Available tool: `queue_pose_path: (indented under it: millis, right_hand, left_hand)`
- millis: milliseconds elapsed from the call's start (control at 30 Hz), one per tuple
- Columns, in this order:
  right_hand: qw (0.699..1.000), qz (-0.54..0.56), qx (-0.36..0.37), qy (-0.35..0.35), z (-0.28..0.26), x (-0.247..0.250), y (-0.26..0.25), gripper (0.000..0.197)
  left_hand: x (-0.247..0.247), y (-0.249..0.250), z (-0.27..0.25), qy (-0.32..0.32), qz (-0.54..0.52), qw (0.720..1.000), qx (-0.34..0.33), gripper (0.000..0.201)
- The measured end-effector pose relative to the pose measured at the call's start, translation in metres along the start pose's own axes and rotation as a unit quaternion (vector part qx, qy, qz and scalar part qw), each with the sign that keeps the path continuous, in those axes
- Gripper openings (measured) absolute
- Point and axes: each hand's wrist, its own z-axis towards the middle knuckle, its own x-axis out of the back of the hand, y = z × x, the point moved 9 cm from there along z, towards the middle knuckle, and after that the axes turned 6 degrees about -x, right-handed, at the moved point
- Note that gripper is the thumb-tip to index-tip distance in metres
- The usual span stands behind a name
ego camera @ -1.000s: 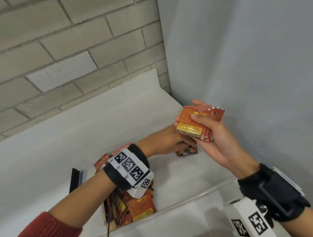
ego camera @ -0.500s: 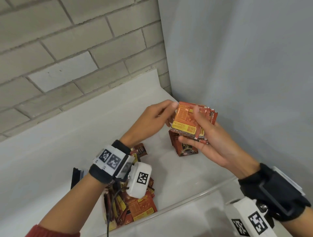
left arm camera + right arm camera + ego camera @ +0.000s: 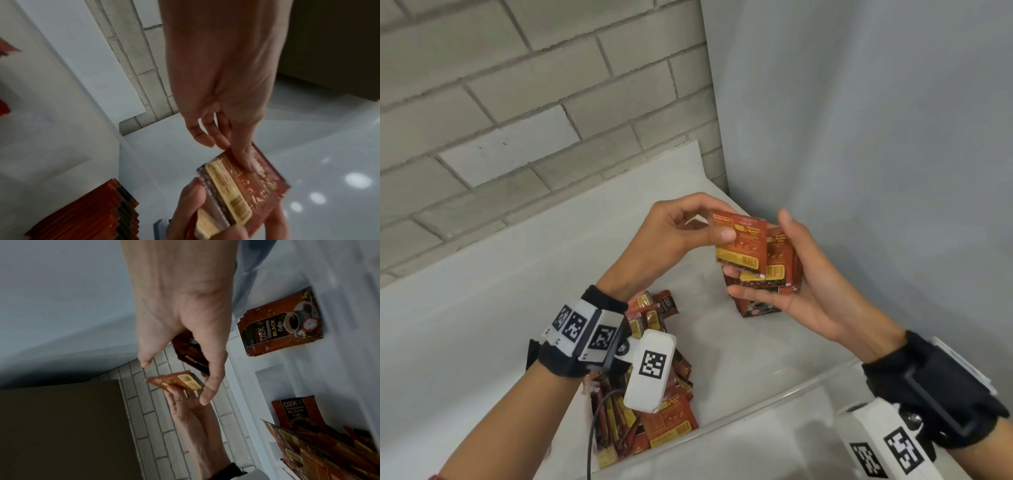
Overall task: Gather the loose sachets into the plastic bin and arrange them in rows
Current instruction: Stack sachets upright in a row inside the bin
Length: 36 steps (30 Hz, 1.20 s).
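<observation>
Sachets of glossy red-brown foil with yellow label panels sit at centre right of the head view: the left hand (image 3: 671, 236) pinches one flat sachet (image 3: 741, 245) by its edge, while the right hand (image 3: 801, 284) cups a small stack (image 3: 779, 274). Below them a translucent plastic bin (image 3: 739, 414) holds an upright row (image 3: 760, 308) and a loose heap (image 3: 654, 404). Pale brick wall (image 3: 517, 102) fills the upper left.
</observation>
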Motion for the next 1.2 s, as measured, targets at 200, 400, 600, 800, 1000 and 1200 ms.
queue_pose_path:
  millis: [200,400,600,800,1000,1200]
  right_hand:
    - [0.999,-0.007,-0.047,0.009,0.001,0.005,0.008,0.065]
    - [0.999,0.015,-0.031,-0.003,0.003,0.006,0.006,0.035]
    - [1.000,0.027,0.005,0.004,0.004,0.007,-0.001,0.037]
    - [0.999,0.030,0.023,0.003,0.005,0.009,-0.003,0.040]
    - [0.999,0.008,0.039,-0.020,0.005,0.006,-0.004,0.036]
    - [0.978,0.080,0.164,0.105,0.002,0.034,-0.028,0.016]
  left_hand:
    - [0.001,0.008,-0.002,-0.043,-0.017,0.997,-0.068,0.015]
    - [-0.001,-0.005,-0.008,-0.064,0.037,0.997,-0.029,0.012]
    - [0.004,-0.011,-0.013,-0.053,0.076,0.996,0.010,0.032]
    - [-0.001,-0.009,-0.013,-0.043,0.046,0.994,0.091,0.018]
    - [-0.004,-0.007,-0.012,-0.053,0.064,0.991,0.101,0.025]
    - [-0.005,-0.015,-0.014,-0.127,0.130,0.980,0.078,0.018]
